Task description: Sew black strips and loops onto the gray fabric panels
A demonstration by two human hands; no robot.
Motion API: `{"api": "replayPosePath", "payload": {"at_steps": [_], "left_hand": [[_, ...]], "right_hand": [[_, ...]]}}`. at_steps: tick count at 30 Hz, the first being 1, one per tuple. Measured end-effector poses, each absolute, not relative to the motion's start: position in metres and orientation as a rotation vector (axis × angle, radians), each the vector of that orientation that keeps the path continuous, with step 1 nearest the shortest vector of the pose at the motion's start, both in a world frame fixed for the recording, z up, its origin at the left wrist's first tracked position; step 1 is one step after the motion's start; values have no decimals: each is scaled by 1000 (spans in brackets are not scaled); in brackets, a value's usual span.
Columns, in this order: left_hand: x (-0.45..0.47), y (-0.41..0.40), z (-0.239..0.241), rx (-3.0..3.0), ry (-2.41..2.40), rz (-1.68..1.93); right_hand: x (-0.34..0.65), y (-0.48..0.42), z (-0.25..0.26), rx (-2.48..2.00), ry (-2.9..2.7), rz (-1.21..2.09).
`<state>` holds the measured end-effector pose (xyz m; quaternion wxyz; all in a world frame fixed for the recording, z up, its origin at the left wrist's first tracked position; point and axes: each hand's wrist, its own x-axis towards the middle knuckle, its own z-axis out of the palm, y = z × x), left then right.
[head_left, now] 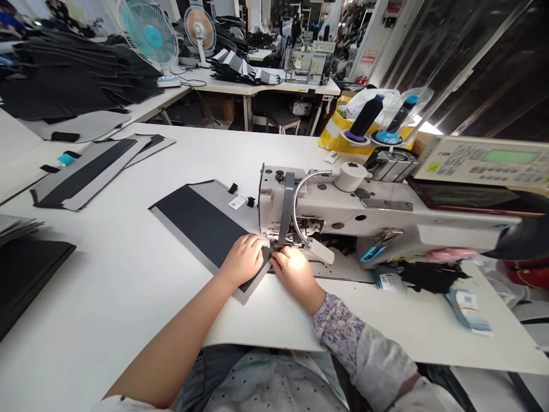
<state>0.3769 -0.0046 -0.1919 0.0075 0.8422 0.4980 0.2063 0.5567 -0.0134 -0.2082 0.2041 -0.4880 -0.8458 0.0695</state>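
Note:
A flat panel of black fabric with a grey border lies on the white table, its near end under the needle of the sewing machine. My left hand rests on the panel's near end, fingers curled down on it. My right hand sits just right of it, lit by the machine's lamp, fingertips pinched on the panel's edge at the presser foot. A small white label lies on the panel farther back.
More grey and black panels lie at the far left, with a black stack at the left edge. Thread cones and a control panel stand behind the machine. Tags lie at right. Fans stand on the back tables.

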Motion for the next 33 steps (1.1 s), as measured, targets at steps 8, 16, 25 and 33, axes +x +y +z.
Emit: {"api": "replayPosePath", "payload": {"at_steps": [8, 16, 25, 33], "left_hand": [[375, 23, -195, 2697, 1601, 574], [377, 23, -197, 2732, 1623, 579], [377, 28, -198, 2617, 1894, 596], [376, -14, -198, 2649, 1915, 564]], "right_hand": [[551, -2, -220, -1509, -2256, 352], [552, -2, -215, -1436, -2274, 275], [550, -4, -214, -1493, -2135, 188], [537, -1, -206, -1788, -2136, 230]]}}
